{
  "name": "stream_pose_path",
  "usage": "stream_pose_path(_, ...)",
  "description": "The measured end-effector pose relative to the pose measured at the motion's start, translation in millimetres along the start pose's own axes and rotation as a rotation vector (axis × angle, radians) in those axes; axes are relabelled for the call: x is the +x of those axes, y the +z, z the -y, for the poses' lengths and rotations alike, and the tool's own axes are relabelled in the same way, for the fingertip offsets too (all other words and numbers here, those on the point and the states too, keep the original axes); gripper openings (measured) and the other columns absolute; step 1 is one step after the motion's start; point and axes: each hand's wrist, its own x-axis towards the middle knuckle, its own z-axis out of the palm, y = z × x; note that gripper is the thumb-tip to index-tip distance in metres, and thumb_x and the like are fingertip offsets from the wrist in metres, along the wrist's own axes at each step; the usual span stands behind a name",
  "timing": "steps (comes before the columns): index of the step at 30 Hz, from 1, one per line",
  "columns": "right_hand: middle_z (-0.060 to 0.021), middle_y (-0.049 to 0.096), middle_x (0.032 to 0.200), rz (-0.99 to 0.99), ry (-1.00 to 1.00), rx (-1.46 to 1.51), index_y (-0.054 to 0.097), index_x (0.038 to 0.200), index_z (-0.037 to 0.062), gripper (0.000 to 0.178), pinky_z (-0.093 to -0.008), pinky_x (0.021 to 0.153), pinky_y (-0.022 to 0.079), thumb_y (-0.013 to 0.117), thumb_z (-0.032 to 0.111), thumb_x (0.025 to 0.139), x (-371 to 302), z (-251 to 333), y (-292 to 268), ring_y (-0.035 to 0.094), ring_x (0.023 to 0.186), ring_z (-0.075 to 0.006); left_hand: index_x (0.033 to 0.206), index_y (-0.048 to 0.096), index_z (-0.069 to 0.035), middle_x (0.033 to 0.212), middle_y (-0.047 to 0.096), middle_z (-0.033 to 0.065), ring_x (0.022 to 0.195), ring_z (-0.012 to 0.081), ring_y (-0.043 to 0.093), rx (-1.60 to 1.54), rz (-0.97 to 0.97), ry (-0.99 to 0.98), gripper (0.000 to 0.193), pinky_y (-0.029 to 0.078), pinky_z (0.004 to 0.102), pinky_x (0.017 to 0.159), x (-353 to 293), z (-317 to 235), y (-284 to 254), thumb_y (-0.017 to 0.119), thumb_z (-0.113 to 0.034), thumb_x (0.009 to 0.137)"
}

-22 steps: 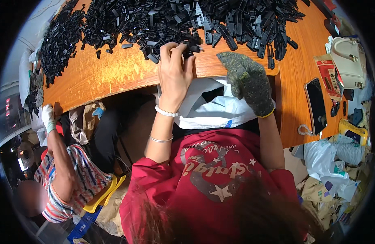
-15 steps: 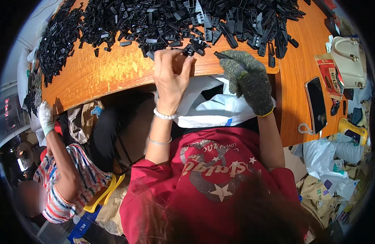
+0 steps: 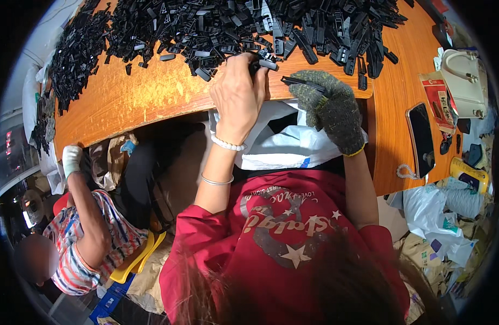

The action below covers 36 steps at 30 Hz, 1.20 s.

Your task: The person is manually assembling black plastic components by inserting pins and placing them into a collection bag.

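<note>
My left hand (image 3: 238, 97), bare with a white bead bracelet, reaches to the near edge of a heap of black plastic parts (image 3: 228, 27). Its thumb and fingers are curled round a small black plastic part (image 3: 255, 67), partly hidden by the fingers. Close beside it on the right, my right hand (image 3: 332, 108) wears a dark knitted glove with a yellow cuff. That hand is closed on a long, narrow black plastic part (image 3: 303, 84), which points left above the table's front edge.
The wooden table (image 3: 135, 100) bears the heap. A white plastic bag (image 3: 282, 149) hangs below its front edge. On the right lie a phone (image 3: 421, 140), a red packet (image 3: 439, 100) and a white handbag (image 3: 463, 81). At left, a co-worker's gloved hand (image 3: 72, 158) is at the table edge.
My left hand has moved slightly right and forward into the heap's edge, and its fingers have closed round a small part. The long part in my right hand has turned to show more of its length.
</note>
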Motion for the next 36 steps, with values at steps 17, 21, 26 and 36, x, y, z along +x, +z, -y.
stream_pose_path(17, -0.0086, 0.062, 0.115, -0.211, -0.678, -0.454, 0.062, 0.12, 0.0141, 0.045, -0.0406, 0.09, 0.047, 0.06, 0.01, 0.075, 9, -40, 6, 0.059, 0.103, -0.0277, 0.102, 0.059, -0.001, 0.082, 0.051, 0.0096, 0.065, 0.023, 0.058, 0.133, -0.031, 0.26, 0.024, 0.045, 0.0331, 0.05, 12, -8, 19, 0.062, -0.008, 0.08)
stream_pose_path(21, -0.0087, 0.063, 0.115, -0.014, -0.18, -0.001, 0.061, 0.121, 0.0143, 0.045, -0.0409, 0.091, 0.047, 0.06, 0.011, 0.076, 0, -25, 7, 0.059, 0.104, -0.0275, 0.1, 0.059, -0.004, 0.087, 0.051, 0.0102, 0.069, 0.0238, 0.057, 0.148, 0.04, 0.315, 0.027, 0.046, 0.0333, 0.051, 13, -4, 20, 0.064, -0.006, 0.074)
stream_pose_path(26, -0.0082, 0.063, 0.114, -0.036, -0.184, 0.016, 0.062, 0.118, 0.0127, 0.04, -0.0378, 0.088, 0.049, 0.06, 0.01, 0.078, 0, -28, 5, 0.06, 0.103, -0.0256, 0.096, 0.058, -0.002, 0.09, 0.055, 0.0101, 0.065, 0.0241, 0.06, -0.105, 0.013, 0.238, 0.019, 0.049, 0.0338, 0.054, 6, -6, 18, 0.064, -0.001, 0.078)
stream_pose_path(36, -0.0076, 0.066, 0.105, -0.216, -0.824, -0.754, 0.068, 0.105, 0.0102, 0.025, -0.0311, 0.079, 0.053, 0.066, 0.013, 0.081, 16, -11, -37, 0.065, 0.094, -0.0211, 0.088, 0.064, 0.0, 0.086, 0.056, 0.0095, 0.061, 0.0221, 0.058, -0.474, 0.258, -0.047, 0.012, 0.045, 0.0316, 0.056, -7, -5, 8, 0.068, -0.001, 0.077)
